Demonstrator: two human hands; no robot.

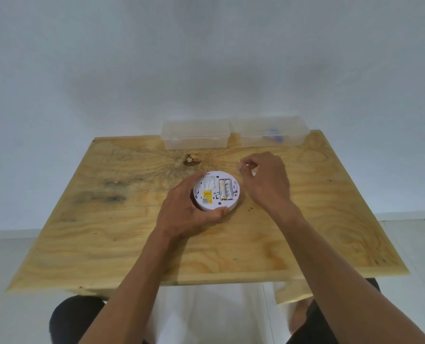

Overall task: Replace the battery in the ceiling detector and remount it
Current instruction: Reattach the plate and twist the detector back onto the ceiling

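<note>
Detector (216, 191), round white, lies back-up near the middle of the plywood worktop (132, 244). Battery bay open to view: two batteries (225, 189) side by side in it, right of centre. Yellow label (207, 196) on the left half of the back, small printed text above it.

Left hand (189, 212) grips the detector round its left and near rim: fingers curled over the far-left edge, thumb pressed along the near edge. Detector rests on the worktop, tilt hard to judge.

Right hand (263, 180) hovers just right of the detector, beyond its far-right edge, fingers curled in with thumb and forefinger tips close together. Something small and pale may be pinched there, too blurred to tell, so its hold cannot be told.

Behind, at the far edge of the worktop, two clear plastic boxes touching side by side: left box (195, 135), right box (273, 131) with something blue inside, shape unclear. Dark knot (191, 160) in the wood between the boxes and the detector.

Pale wall behind, white floor (8, 306) below, person's knees in dark cloth at the near edge.
</note>
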